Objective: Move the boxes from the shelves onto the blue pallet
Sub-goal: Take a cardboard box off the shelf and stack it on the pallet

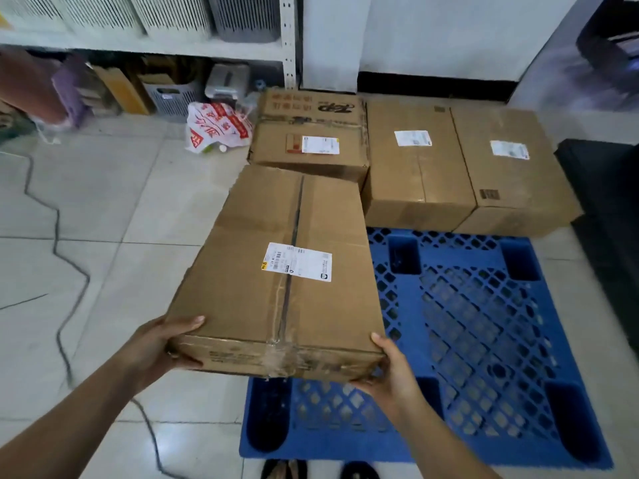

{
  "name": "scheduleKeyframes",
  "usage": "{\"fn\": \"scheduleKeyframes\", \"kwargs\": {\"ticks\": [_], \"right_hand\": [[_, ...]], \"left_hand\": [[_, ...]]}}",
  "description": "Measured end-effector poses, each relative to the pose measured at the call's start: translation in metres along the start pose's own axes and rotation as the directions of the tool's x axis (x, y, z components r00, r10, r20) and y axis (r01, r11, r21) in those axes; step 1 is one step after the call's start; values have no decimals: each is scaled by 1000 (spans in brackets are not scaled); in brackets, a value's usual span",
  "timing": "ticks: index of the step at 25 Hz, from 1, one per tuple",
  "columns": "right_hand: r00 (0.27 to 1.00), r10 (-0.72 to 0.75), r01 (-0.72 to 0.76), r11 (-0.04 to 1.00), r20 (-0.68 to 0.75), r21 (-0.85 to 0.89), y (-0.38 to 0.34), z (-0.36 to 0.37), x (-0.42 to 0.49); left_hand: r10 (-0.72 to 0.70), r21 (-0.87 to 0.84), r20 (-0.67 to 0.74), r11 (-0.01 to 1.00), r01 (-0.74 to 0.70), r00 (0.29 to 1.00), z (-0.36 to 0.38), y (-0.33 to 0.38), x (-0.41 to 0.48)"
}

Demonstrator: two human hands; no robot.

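Observation:
I hold a flat cardboard box (283,271) with a white label and a taped seam in the air over the left part of the blue pallet (484,333). My left hand (155,347) grips its near left corner, thumb on top. My right hand (390,371) grips the near right corner from below. Three more cardboard boxes sit side by side along the pallet's far edge: a printed one (311,133) at left, a second (411,167) in the middle, a third (511,171) at right. The pallet's near lattice is bare.
A white metal shelf (148,46) with grilled units and baskets stands at back left. A red-and-white plastic bag (218,127) lies on the tiled floor. A dark cable (58,257) snakes across the tiles at left. Dark mats (608,209) lie right of the pallet.

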State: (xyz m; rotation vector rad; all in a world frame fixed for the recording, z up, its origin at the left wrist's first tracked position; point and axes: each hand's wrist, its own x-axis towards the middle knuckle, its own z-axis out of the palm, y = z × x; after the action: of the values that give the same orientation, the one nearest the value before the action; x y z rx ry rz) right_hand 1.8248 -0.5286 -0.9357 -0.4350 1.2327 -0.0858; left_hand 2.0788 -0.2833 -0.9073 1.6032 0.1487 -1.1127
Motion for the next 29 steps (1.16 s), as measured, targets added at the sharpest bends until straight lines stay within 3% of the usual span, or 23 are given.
{"fn": "scheduleKeyframes", "kwargs": {"ticks": [8,12,19,26,29], "right_hand": [[992,-66,67,998,-112,12,2,-17,145],[990,-108,112,993,-91,44,15,-29,193],[971,-183,187,982,-155,11,14,-46,249],[966,-151,104,971,-212,-217,18,-47,293],[919,-240,102,912,-314,-397,27,-47,287]], "left_hand": [[-22,-76,87,997,29,996,17,-77,158],[-34,-143,116,988,50,993,21,-116,200],[-81,-95,136,991,95,987,38,-153,235],[-51,-32,-32,998,50,998,51,-159,258],[-62,64,-154,995,72,986,55,-160,261]]}}
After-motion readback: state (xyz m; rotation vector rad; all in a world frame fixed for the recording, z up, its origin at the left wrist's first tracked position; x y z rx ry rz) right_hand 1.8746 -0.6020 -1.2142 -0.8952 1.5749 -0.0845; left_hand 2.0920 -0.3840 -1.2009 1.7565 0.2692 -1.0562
